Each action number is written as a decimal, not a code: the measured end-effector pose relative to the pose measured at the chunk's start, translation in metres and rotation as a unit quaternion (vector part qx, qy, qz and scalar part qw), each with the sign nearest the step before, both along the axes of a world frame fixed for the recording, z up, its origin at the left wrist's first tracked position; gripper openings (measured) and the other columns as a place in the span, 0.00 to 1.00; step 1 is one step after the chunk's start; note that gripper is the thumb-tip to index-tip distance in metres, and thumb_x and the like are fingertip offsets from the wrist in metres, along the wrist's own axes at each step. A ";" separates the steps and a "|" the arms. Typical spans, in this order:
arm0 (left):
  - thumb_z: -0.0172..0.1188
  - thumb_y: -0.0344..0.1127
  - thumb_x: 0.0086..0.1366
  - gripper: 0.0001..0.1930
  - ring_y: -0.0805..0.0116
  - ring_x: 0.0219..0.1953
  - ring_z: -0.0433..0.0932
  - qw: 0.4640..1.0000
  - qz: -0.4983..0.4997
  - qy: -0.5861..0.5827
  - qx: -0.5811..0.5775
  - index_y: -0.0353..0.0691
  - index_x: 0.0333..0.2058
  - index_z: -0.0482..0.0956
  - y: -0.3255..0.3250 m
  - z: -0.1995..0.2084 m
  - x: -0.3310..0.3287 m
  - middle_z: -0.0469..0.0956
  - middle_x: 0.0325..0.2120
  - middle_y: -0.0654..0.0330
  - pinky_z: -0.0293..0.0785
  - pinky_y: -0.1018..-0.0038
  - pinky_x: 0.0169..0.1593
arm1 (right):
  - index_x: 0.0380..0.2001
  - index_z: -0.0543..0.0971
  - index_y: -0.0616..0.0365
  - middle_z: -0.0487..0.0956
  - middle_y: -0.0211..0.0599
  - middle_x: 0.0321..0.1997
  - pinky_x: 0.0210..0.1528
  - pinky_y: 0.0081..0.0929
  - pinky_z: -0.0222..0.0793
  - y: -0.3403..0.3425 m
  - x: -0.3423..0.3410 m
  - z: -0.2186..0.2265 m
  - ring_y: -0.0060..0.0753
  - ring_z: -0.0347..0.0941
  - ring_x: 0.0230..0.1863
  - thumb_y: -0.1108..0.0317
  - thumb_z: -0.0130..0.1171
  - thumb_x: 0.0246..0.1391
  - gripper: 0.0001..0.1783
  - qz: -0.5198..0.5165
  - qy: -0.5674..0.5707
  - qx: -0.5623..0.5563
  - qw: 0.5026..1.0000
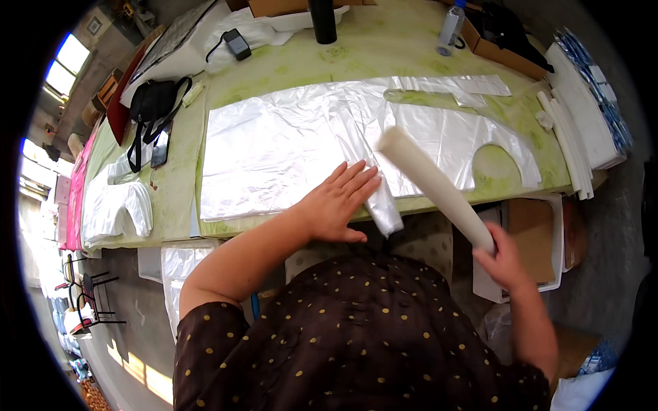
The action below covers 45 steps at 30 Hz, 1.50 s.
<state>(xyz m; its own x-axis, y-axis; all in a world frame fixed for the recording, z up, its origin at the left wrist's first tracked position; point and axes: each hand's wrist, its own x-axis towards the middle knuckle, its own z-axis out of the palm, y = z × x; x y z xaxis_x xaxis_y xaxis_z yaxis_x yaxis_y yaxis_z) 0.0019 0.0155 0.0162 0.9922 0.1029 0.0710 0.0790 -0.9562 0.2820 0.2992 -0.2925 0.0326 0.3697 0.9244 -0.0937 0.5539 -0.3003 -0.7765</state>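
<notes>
A stack of thin white plastic aprons [267, 147] lies flat across the table, with neck and arm cut-outs toward the right. One folded strip of the plastic [385, 209] hangs over the near table edge. My left hand [339, 202] rests with its fingers stretched out on the plastic beside that strip, palm down. In my right hand [506, 259], a long pale off-white roll or tube [439, 185] is gripped by its near end. It tilts up and to the left, its far end above the aprons.
The table [181, 198] has a pale green patterned cover. On it are a black bag [152, 101], a phone [160, 149], a folded white stack [123, 205], a dark cup [323, 24], a water bottle [450, 29] and white rolls [567, 147]. A white bin [488, 284] stands below right.
</notes>
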 end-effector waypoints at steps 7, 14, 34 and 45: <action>0.66 0.35 0.55 0.40 0.52 0.71 0.60 0.999 -0.029 -0.039 0.025 0.39 0.67 0.65 -0.007 -0.004 -0.021 0.65 0.67 0.54 0.55 0.54 0.74 | 0.54 0.78 0.56 0.75 0.44 0.47 0.57 0.42 0.67 0.137 0.013 0.022 0.52 0.70 0.52 0.60 0.68 0.50 0.27 0.168 -0.275 0.018 0.947; 0.62 0.32 0.58 0.32 0.53 0.70 0.62 0.997 0.009 -0.074 0.026 0.43 0.64 0.71 -0.016 -0.012 -0.010 0.68 0.65 0.57 0.57 0.52 0.73 | 0.59 0.76 0.54 0.76 0.45 0.53 0.61 0.45 0.66 0.208 0.049 -0.004 0.52 0.70 0.55 0.58 0.66 0.52 0.31 0.005 -0.389 -0.026 0.921; 0.65 0.32 0.52 0.30 0.49 0.59 0.69 0.982 0.132 -0.081 -0.111 0.42 0.56 0.75 -0.020 -0.009 -0.004 0.73 0.52 0.53 0.64 0.58 0.65 | 0.41 0.83 0.45 0.75 0.36 0.54 0.58 0.37 0.68 0.185 -0.102 -0.038 0.47 0.69 0.55 0.72 0.71 0.41 0.20 0.254 -0.071 0.308 0.914; 0.67 0.33 0.60 0.40 0.56 0.40 0.81 0.916 0.289 -0.183 -0.209 0.39 0.69 0.58 -0.023 -0.011 -0.008 0.83 0.34 0.60 0.73 0.62 0.54 | 0.35 0.80 0.59 0.79 0.37 0.35 0.42 0.32 0.71 0.204 -0.102 -0.025 0.36 0.75 0.36 0.66 0.65 0.54 0.09 0.094 0.078 0.109 0.986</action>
<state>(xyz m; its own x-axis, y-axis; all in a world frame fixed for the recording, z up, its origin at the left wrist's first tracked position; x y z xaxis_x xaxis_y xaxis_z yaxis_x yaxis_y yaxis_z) -0.0060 -0.0078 0.0051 0.6815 0.6971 0.2228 0.3648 -0.5875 0.7224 0.1971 -0.0884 0.0079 0.1857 0.9799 0.0734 0.4530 -0.0190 -0.8913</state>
